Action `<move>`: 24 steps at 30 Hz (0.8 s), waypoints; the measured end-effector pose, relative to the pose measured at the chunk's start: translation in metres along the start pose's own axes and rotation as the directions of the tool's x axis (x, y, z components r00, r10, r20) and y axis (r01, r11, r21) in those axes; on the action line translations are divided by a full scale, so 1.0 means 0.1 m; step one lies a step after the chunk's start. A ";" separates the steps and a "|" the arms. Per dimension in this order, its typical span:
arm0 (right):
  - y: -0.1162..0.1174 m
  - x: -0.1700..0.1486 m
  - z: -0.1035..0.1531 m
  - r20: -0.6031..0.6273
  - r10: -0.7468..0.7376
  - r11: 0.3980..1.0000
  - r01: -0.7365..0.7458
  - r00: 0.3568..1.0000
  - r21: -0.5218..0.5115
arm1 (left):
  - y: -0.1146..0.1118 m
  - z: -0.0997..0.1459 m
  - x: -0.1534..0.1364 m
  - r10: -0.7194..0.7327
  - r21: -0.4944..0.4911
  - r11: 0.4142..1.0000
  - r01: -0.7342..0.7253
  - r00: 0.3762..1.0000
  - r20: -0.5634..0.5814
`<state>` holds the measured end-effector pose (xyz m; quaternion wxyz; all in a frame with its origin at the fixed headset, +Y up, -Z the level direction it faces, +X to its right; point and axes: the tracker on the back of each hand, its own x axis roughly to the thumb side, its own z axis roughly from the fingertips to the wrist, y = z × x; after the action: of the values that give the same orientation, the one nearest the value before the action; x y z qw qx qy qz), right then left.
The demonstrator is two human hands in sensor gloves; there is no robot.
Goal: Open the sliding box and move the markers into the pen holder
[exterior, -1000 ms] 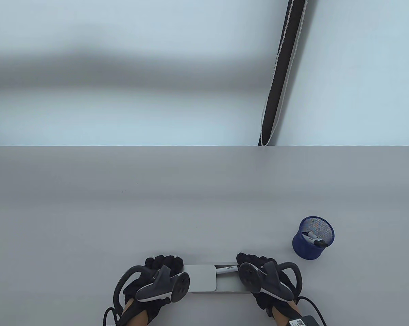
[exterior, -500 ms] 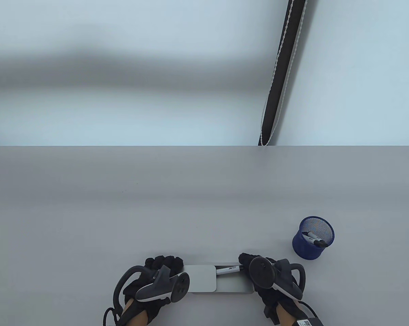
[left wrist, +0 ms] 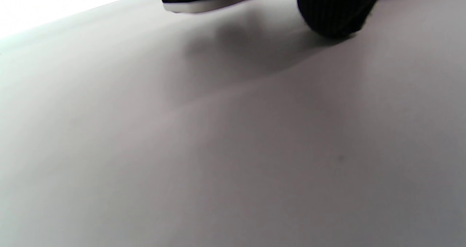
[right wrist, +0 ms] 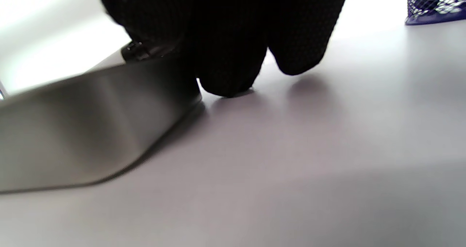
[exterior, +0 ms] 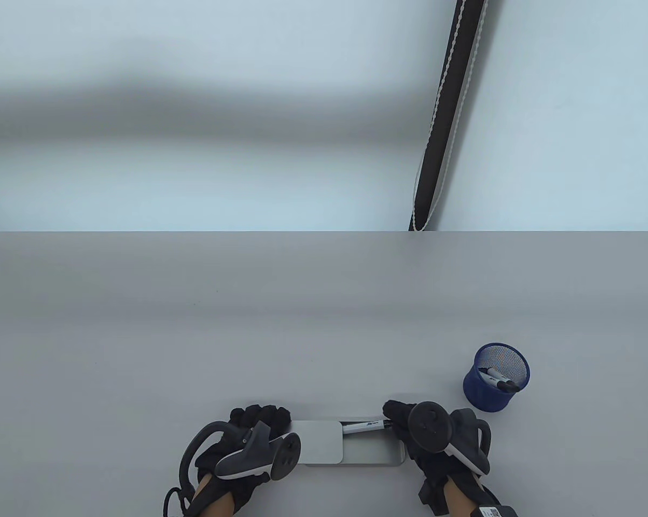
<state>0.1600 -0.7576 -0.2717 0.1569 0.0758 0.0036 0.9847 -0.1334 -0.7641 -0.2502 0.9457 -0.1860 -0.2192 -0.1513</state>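
The silver sliding box (exterior: 375, 455) lies near the table's front edge, its lid (exterior: 318, 441) pushed left so the right half of the tray is uncovered. My left hand (exterior: 259, 419) grips the box's left end; its fingers (left wrist: 335, 14) rest on the table. A white marker (exterior: 362, 426) with a black cap (right wrist: 135, 50) lies along the tray's far side. My right hand (exterior: 402, 416) pinches the marker's right end, fingers (right wrist: 229, 58) hanging past the box's corner (right wrist: 91, 130). The blue mesh pen holder (exterior: 488, 396) stands to the right with a marker (exterior: 497, 378) inside.
The grey table (exterior: 302, 323) stretches far back to a pale wall. A black strip with white cords (exterior: 447, 118) runs down the wall at the right. A cable (exterior: 496, 484) trails from my right wrist. The pen holder (right wrist: 433, 3) shows in the right wrist view.
My right hand has shifted right and drawn the marker's end with it toward the tray's right end. The left hand and the lid have stayed put.
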 end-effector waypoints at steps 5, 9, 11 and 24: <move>0.00 -0.03 0.00 -0.006 -0.010 1.000 0.011 1.000 0.008 | 0.00 0.00 0.00 -0.001 0.000 1.000 0.001 1.000 0.000; -0.02 -0.06 -0.01 -0.015 -0.036 0.999 0.037 0.999 0.018 | 0.00 0.00 0.00 0.001 0.001 1.000 -0.001 1.000 0.000; -0.04 -0.08 -0.01 -0.018 -0.052 0.998 0.052 0.998 0.023 | 0.00 0.00 0.00 0.000 0.001 1.000 0.000 1.000 0.000; -0.14 -0.13 0.00 -0.033 -0.116 0.993 0.115 0.993 -0.016 | -0.01 0.00 0.00 0.001 -0.002 1.000 -0.001 1.000 -0.002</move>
<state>0.1770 -0.7481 -0.2741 0.2141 0.0576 0.0039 0.9751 -0.1334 -0.7648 -0.2497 0.9458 -0.1871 -0.2182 -0.1512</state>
